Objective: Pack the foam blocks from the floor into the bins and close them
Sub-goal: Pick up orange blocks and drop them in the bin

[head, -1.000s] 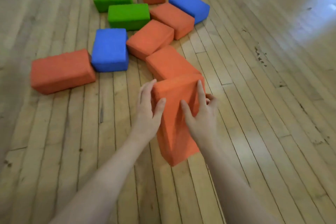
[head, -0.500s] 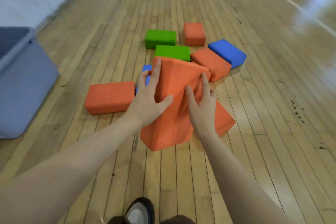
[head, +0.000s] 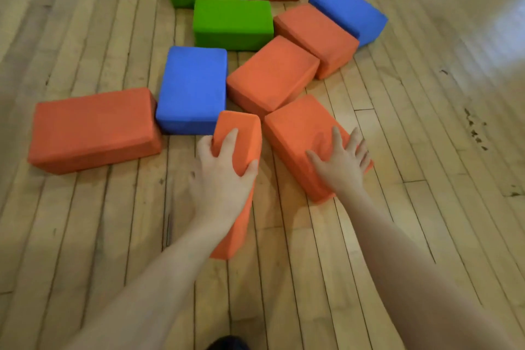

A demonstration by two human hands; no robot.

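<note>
Your left hand (head: 224, 176) grips an upright orange rectangular foam block (head: 241, 145), fingers curled over its top edge and thumb on its near face. Your right hand (head: 341, 162) lies with fingers spread on a second orange foam block (head: 298, 133) flat on the wooden plank floor (head: 397, 221), just right of the held one. Beyond your left hand sits a blue foam block (head: 193, 88), with a long orange foam block (head: 93, 128) to its left. Farther ahead of both hands lie two green foam blocks (head: 233, 23), three more orange ones (head: 272, 74) and another blue block (head: 349, 11). No bin shows in this view.
</note>
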